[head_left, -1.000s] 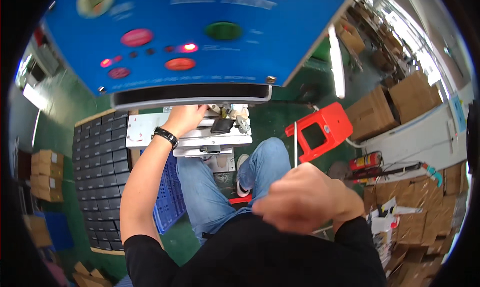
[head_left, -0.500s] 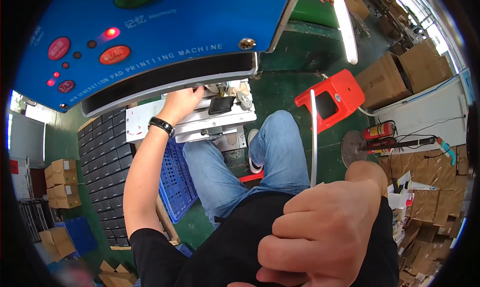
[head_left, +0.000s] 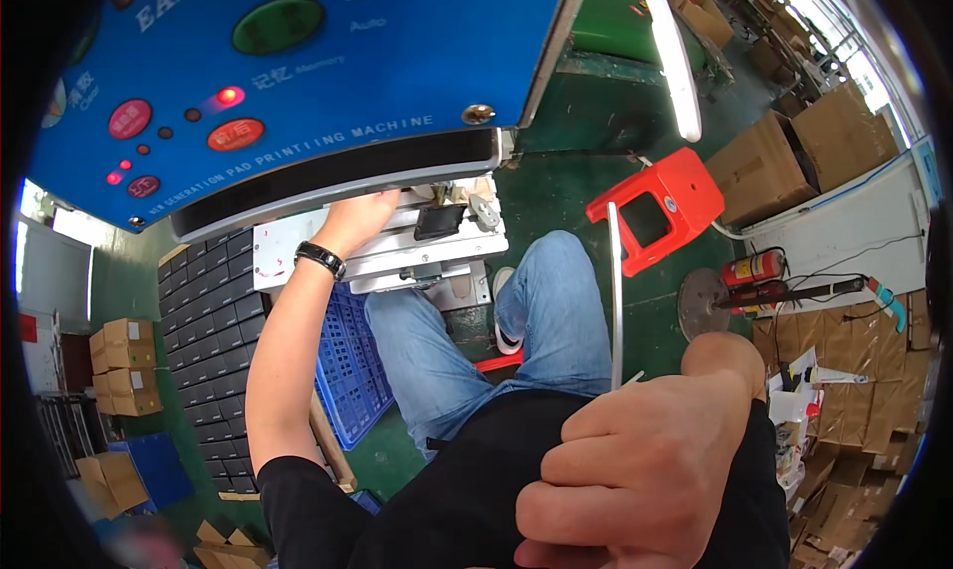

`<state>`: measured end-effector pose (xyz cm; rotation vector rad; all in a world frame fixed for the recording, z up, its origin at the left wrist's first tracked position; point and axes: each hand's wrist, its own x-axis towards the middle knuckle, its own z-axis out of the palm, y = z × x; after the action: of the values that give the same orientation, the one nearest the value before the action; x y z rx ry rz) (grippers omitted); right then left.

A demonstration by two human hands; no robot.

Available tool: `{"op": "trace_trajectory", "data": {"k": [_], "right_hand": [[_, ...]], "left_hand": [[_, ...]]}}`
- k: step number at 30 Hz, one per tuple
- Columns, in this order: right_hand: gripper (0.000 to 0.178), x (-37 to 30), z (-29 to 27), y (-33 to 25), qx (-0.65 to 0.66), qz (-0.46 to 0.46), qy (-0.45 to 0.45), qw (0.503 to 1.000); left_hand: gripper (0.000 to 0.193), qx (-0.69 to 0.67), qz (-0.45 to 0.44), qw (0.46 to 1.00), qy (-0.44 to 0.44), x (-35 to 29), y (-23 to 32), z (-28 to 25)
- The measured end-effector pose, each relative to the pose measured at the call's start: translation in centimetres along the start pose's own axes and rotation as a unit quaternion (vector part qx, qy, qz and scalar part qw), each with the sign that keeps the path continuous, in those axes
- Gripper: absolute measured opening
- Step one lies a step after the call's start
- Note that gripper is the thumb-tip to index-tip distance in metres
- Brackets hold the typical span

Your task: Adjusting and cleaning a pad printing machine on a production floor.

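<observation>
My left hand [head_left: 359, 223], with a black band on its wrist, reaches under the lower edge of the blue pad printing machine [head_left: 328, 72]. Its fingers go out of sight behind that edge, beside the silver metal bed [head_left: 397, 253]. A small black pad-like part [head_left: 439, 221] lies on the bed to the right of the hand. My right hand [head_left: 625, 470] is closed in a fist close to the camera, over my lap. What it holds, if anything, is hidden; a thin pale tip [head_left: 633, 377] shows just above its knuckles.
Right of my knees stands a red plastic stool [head_left: 665, 212], with an upright metal rod [head_left: 616, 301] nearer me. Black boxes [head_left: 208, 351] are stacked at the left, beside a blue crate [head_left: 352, 370]. Fire extinguishers [head_left: 752, 268] and cartons [head_left: 844, 137] are at the right.
My left hand has gone slightly further under the machine's edge, hiding its fingertips. The right fist stays nearly in place; the pale tip now shows above it. The view has shifted slightly.
</observation>
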<state>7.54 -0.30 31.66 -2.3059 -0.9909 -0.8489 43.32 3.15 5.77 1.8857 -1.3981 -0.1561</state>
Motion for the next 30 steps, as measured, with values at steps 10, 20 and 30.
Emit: {"op": "trace_trajectory", "data": {"k": [10, 20, 30], "right_hand": [[0.043, 0.3, 0.8, -0.1, 0.028, 0.007, 0.014, 0.999], [0.037, 0.7, -0.4, 0.3, 0.011, -0.022, -0.033, 0.999], [0.037, 0.2, -0.4, -0.2, 0.041, 0.001, -0.030, 0.999]], "left_hand": [[0.046, 0.008, -0.063, 0.997, -0.039, 0.5, 0.5, -0.4], [0.048, -0.031, -0.090, 0.993, -0.065, 0.5, -0.5, 0.0], [0.041, 0.019, -0.117, 0.991, -0.070, 0.5, 0.5, -0.9]]}}
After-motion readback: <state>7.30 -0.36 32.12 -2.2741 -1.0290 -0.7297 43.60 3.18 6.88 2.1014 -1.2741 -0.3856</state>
